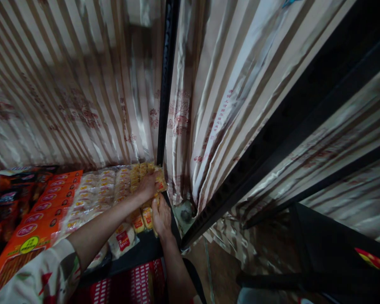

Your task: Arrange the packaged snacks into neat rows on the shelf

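My left hand (148,186) reaches across the shelf to the back right corner. Its fingers are closed on a small yellow snack packet (160,180) with a red label. Closer to me, my right hand (162,216) is curled against the right side of the same row of yellow packets (147,217), and its fingertips are partly hidden among them. The two hands are close together. Left of this row lie several rows of pale, clear-wrapped packets (106,185). A round white packet with a red label (123,240) lies at the front edge.
Orange snack bags (34,228) and dark bags (11,198) fill the shelf's left side. A black upright post (167,84) stands at the back corner, and a thick black beam (272,126) slants across the right. Striped plastic sheeting (82,84) hangs behind. Red-and-white packaging (139,283) sits below.
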Demonstrator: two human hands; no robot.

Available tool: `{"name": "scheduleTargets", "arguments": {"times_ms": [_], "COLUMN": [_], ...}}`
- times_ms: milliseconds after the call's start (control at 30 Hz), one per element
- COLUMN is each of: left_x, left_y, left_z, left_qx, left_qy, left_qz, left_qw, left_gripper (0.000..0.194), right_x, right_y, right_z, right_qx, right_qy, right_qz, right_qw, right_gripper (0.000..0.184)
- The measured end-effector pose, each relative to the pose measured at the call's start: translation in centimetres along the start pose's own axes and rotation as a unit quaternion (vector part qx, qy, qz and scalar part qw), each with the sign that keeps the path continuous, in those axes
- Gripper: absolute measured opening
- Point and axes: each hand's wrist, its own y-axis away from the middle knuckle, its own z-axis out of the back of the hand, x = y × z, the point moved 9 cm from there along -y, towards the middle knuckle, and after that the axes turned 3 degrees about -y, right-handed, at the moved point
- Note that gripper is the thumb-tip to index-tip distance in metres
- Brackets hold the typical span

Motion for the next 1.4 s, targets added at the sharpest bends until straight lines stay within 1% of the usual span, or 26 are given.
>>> {"name": "scheduleTargets", "arguments": {"times_ms": [167,300,400,567,733,867,933,1033,1200,1400], "left_x": [-0.4,-0.8,-0.7,-0.4,-0.7,-1.1,-1.2,-1.3,-1.1,-1.1], "left_y": [-0.4,-1.0,-1.5,-1.9,-2.2,-2.3,-2.3,-2.3,-2.3,-2.3], "left_z": [-0.5,-0.9,-1.5,-2.6,-3.0,-3.1,-3.2,-3.4,-3.5,-3.7], "left_qx": [0.034,0.057,0.066,0.069,0.083,0.091,0.095,0.098,0.097,0.101], "left_qy": [-0.023,-0.043,-0.059,-0.076,-0.083,-0.090,-0.094,-0.102,-0.113,-0.113], "left_qz": [-0.018,-0.026,-0.027,-0.026,-0.040,-0.049,-0.049,-0.035,-0.007,-0.008], "left_qw": [0.999,0.997,0.996,0.994,0.992,0.991,0.990,0.989,0.989,0.988], "left_gripper": [0.029,0.032,0.035,0.033,0.032,0.029,0.029,0.027,0.028,0.026], "right_x": [0.1,0.2,0.2,0.1,0.1,0.3,0.4,0.5,0.5,0.4], "right_y": [0.0,0.0,0.0,0.0,0.0,0.2,0.3,0.4,0.4,0.3], "right_z": [0.1,0.1,0.1,0.0,0.2,0.7,1.0,1.1,1.0,0.9], "right_qx": [-0.006,-0.002,-0.004,-0.009,-0.035,-0.071,-0.087,-0.092,-0.083,-0.079], "right_qy": [-0.001,-0.009,-0.008,-0.003,0.006,0.019,0.022,0.018,0.005,0.006], "right_qz": [0.005,0.006,0.010,0.017,0.032,0.046,0.048,0.052,0.051,0.044], "right_qw": [1.000,1.000,1.000,1.000,0.999,0.996,0.995,0.994,0.995,0.996], "right_gripper": [0.056,0.055,0.055,0.055,0.052,0.047,0.043,0.040,0.042,0.045]}}
